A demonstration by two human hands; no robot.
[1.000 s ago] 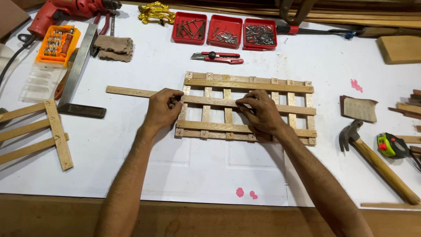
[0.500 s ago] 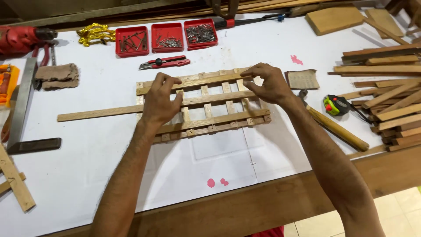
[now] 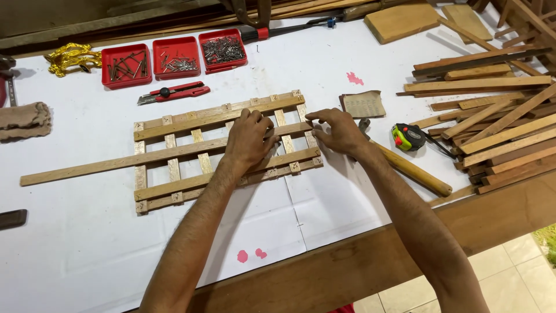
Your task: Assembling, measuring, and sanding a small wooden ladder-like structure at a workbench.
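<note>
Two bare hands rest on a wooden slat lattice (image 3: 223, 152) lying flat on the white work surface (image 3: 87, 249), near its middle. Left hand (image 3: 250, 139): palm down, fingers curled and pressing on the long loose slat (image 3: 116, 163) that lies across the lattice and overhangs its left edge. Right hand (image 3: 339, 130): fingertips bent and pinching at the lattice's right edge; whether they grip the slat end or only press on it cannot be told.

Handling, as judged: thin softwood strips, light, fairly stiff along the grain but easily split or racked at the small joints. Support the assembly under two horizontal rails, not by a single upright.

Count: horizontal rails, three or four plus the loose slat; uprights, about six, partly hidden by the hands. Red trays of nails (image 3: 174, 57): three. Red utility knife (image 3: 174, 92): one. Tape measure (image 3: 409, 137): one. Hammer handle (image 3: 411, 169): one. Sandpaper sheet (image 3: 363, 104): one. Stacked offcut strips (image 3: 492, 116): many
</note>
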